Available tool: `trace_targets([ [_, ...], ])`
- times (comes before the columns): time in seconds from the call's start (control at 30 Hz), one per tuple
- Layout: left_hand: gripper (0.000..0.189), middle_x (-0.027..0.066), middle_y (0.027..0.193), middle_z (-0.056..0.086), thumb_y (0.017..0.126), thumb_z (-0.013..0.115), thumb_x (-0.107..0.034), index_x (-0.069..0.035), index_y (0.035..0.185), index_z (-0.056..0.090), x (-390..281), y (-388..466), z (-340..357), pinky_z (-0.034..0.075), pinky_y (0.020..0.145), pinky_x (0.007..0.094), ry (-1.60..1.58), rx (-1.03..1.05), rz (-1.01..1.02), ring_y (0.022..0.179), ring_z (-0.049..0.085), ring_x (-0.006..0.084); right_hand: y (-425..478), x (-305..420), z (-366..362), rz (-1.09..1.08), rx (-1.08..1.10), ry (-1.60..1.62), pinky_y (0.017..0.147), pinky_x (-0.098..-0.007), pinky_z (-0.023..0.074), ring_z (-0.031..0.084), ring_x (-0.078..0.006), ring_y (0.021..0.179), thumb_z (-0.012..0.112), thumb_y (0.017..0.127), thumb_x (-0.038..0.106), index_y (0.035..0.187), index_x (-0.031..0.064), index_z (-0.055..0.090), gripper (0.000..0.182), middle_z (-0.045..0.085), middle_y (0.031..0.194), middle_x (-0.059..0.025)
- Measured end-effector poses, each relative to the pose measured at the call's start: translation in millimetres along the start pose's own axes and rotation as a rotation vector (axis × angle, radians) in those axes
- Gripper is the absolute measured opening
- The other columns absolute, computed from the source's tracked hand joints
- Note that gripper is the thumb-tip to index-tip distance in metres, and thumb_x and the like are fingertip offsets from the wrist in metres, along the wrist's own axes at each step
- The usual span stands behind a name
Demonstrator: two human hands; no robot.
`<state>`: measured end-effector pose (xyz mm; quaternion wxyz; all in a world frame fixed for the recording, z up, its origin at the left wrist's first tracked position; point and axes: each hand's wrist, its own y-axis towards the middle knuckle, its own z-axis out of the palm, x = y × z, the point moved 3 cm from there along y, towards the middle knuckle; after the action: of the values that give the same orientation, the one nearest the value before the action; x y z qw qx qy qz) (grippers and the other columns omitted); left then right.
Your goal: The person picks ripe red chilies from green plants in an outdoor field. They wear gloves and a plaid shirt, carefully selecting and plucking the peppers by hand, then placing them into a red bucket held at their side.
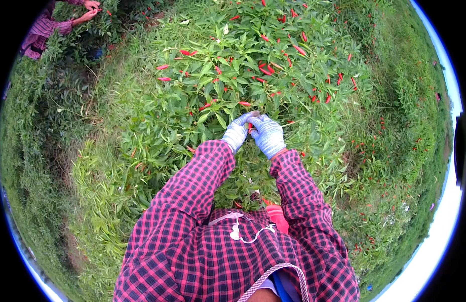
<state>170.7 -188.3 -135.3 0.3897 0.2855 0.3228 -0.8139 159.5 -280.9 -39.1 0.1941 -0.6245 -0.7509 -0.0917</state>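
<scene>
My left hand [237, 131], in a pale blue-and-white knitted glove, reaches into the chili plants [233, 75] before me. Beside it, my right hand [267, 134] wears a matching glove. The fingertips of both hands meet around a red chili pepper [250, 127]; which hand grips it, I cannot tell. Just above the fingers lies another red chili [244, 103] among green leaves. More ripe chilies, such as one at the upper right [299, 50], show through the foliage.
At the upper left, another person's hands [90, 11] and checked sleeve [52, 28] are among plants. A red object [277, 218] shows below my right forearm. Dense chili plants [399, 124] run along the right, with dry grass [104, 139] at the left.
</scene>
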Motion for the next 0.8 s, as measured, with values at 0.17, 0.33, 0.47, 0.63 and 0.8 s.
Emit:
trace_targets([
  [0.17, 0.03, 0.0043, 0.1, 0.056, 0.078, 0.048, 0.0, -0.005, 0.107, 0.052, 6, -4, -2, 0.037, 0.083, 0.0237, 0.369, -0.093, -0.062, 0.091, 0.05, 0.0123, -5, -35, 17, 0.435, 0.079, 1.156, 0.045, -0.0212, 0.0358, 0.046, -0.01, 0.049, 0.057, 0.075, 0.018, 0.082, 0.0022, 0.052, 0.018, 0.051, 0.058, -0.0028],
  [0.33, 0.03, 0.0034, 0.099, 0.055, 0.078, 0.045, 0.002, -0.005, 0.107, 0.051, 4, -9, -14, 0.037, 0.083, 0.0233, 0.487, -0.183, -0.043, 0.092, 0.05, 0.012, -3, -14, -10, 0.433, 0.061, 1.612, 0.039, -0.0171, 0.0334, 0.046, -0.0063, 0.044, 0.048, 0.077, 0.011, 0.084, 0.0034, 0.052, 0.012, 0.054, 0.062, -0.002],
  [0.47, 0.029, 0.003, 0.097, 0.056, 0.079, 0.045, 0.001, -0.005, 0.107, 0.051, 0, -10, -11, 0.038, 0.08, 0.0235, 0.438, -0.228, -0.066, 0.089, 0.05, 0.0116, 21, -9, -10, 0.247, 0.017, 1.018, 0.051, -0.0275, 0.043, 0.056, -0.0183, 0.057, 0.048, 0.075, 0.015, 0.096, 0.0047, 0.051, 0.023, 0.058, 0.066, -0.0058],
  [0.63, 0.028, 0.0031, 0.095, 0.056, 0.078, 0.047, -0.002, -0.005, 0.106, 0.051, 6, -4, -8, 0.038, 0.076, 0.0232, 0.773, -0.188, -0.209, 0.085, 0.049, 0.0111, 52, 6, 2, 0.111, 0.333, -0.219, 0.062, -0.0384, 0.0434, 0.057, -0.0286, 0.07, 0.051, 0.074, 0.034, 0.096, 0.0109, 0.054, 0.032, 0.059, 0.075, -0.0124],
  [0.8, 0.029, 0.0051, 0.1, 0.055, 0.078, 0.046, 0.0, -0.003, 0.106, 0.051, 12, -8, -27, 0.036, 0.083, 0.0222, 0.479, -0.232, -0.073, 0.091, 0.049, 0.0111, 50, 14, -9, 0.11, 0.284, -0.039, 0.062, -0.0397, 0.0436, 0.057, -0.0287, 0.073, 0.055, 0.071, 0.03, 0.082, 0.0078, 0.056, 0.025, 0.059, 0.073, -0.0125],
])
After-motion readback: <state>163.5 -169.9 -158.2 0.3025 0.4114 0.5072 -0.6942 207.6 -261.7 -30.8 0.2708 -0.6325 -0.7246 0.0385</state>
